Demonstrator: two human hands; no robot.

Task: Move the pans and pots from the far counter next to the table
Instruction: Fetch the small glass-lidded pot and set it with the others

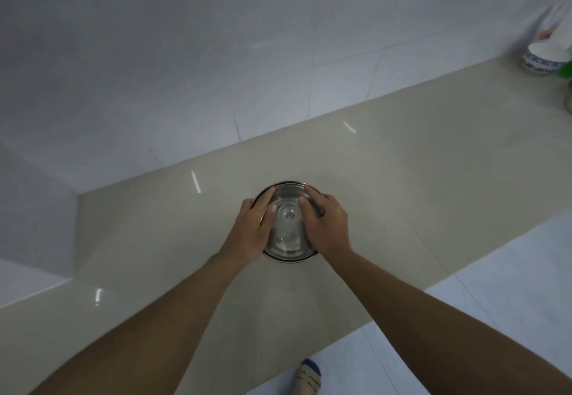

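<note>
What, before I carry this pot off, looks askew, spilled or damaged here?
Nothing stands out. The glass lid sits flat and centred on the pot, the left hand and right hand hold it at opposite sides, and the counter shows only light glints, no spill.

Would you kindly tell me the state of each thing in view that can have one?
pot: upright, lid on; resting or lifted, cannot tell.
glass lid: seated on the pot, knob up.
left hand: grips the pot's left side, thumb on the glass lid.
right hand: grips the pot's right side, thumb on the glass lid.
bowl: upright at the far right of the counter; contents unclear.
</note>
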